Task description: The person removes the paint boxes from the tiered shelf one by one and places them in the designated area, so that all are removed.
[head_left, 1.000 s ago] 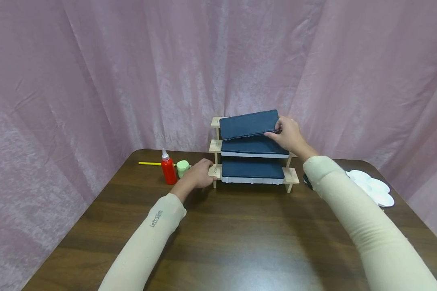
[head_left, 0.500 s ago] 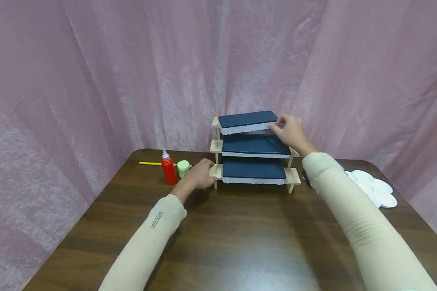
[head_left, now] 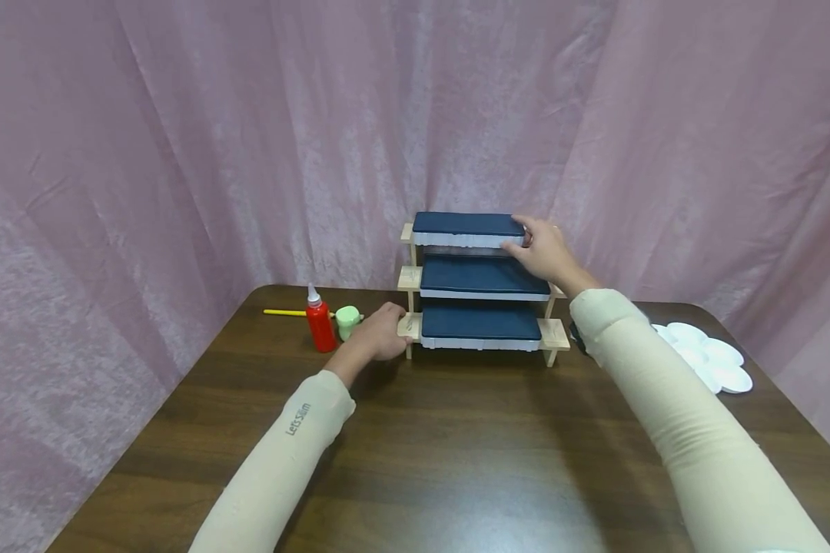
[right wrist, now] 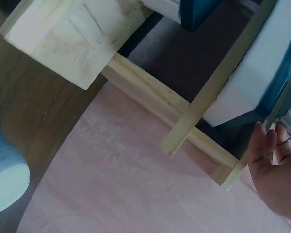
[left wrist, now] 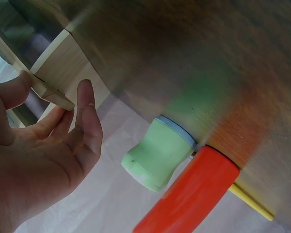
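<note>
One table (head_left: 443,430) before pink curtains (head_left: 318,130) bears a rack (head_left: 553,335) the left hand (head_left: 382,332) pinches, the right hand (head_left: 546,250) pinching the top box (head_left: 466,225).

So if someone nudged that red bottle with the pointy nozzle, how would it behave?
The red bottle looks apt to tip, being tall and narrow. Once down, its rounded body would probably roll. Its smooth, shiny side might feel slippery.
</note>
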Tool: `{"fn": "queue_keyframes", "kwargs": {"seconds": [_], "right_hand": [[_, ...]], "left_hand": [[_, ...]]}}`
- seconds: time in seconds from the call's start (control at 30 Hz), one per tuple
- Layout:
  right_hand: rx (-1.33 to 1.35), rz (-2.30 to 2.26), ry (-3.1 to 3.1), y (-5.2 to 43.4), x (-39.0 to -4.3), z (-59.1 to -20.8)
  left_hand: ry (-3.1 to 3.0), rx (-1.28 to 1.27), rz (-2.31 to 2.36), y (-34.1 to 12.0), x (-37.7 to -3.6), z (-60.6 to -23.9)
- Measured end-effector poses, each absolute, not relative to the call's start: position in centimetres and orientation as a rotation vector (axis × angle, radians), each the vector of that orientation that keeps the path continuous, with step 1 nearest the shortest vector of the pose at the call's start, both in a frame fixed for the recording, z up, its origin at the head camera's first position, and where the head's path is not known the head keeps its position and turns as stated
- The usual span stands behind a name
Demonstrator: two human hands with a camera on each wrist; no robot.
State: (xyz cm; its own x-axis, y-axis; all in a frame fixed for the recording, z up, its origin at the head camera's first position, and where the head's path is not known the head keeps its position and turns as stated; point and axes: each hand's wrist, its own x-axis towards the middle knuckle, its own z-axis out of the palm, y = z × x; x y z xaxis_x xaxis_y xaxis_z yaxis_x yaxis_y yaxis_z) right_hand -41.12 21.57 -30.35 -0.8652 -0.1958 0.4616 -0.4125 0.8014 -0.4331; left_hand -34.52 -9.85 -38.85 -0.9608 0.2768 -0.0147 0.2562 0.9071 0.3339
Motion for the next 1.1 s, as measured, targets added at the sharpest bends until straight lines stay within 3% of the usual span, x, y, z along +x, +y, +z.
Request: {"fn": "queue_keyframes", "kwargs": {"seconds": [0.5,1.1], "right_hand": [[0.392,0.743,-2.632,21.7,-41.2,-29.9],[0.345,1.273,-2.475,21.2,-40.3,-30.2]], "left_hand": [[3.007,0.447,0.528,-9.5,-34.7,-38.9],[2.91,0.605,0.739,-11.9,-36.2,-39.0]]}}
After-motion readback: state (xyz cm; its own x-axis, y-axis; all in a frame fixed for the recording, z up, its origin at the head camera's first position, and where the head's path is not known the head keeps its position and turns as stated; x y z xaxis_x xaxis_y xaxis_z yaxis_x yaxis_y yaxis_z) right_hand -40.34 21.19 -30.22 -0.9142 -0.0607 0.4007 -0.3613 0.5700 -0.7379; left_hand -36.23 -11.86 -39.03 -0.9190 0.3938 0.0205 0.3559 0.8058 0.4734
